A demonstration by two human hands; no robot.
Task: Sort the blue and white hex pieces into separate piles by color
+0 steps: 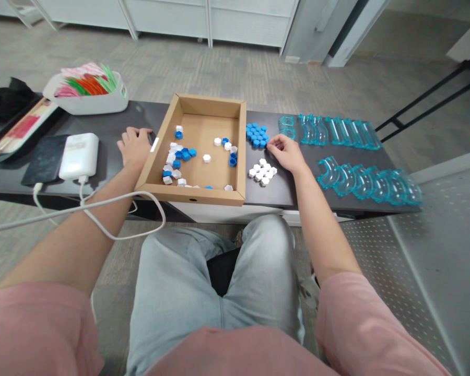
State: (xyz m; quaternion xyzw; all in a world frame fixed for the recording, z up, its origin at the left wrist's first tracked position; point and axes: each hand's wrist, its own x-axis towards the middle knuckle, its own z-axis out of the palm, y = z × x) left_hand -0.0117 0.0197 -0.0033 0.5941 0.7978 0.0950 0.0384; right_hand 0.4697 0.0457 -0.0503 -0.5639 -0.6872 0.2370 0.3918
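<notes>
My right hand (286, 152) is at the right edge of a packed cluster of blue hexagonal pieces (257, 134), its thumb and fingertips closed on a blue piece there. Just below lies a group of white hexagonal pieces (262, 172). A shallow cardboard box (241, 151) stands left of both groups, with loose blue and white hexagonal pieces scattered inside, mostly along its left and near sides. Beside the box's left wall my left hand (135, 147) rests on the dark table (278, 190), fingers apart and slightly bent, holding nothing that I can see.
Rows of clear teal plastic parts (350, 133) lie at the table's right, with curved ones (370, 184) nearer me. To the left are a white power bank (79, 156) with cables, a white basket (97, 104) of colourful sticks, and a black tray (3, 154). A white cable (149, 194) crosses my left forearm.
</notes>
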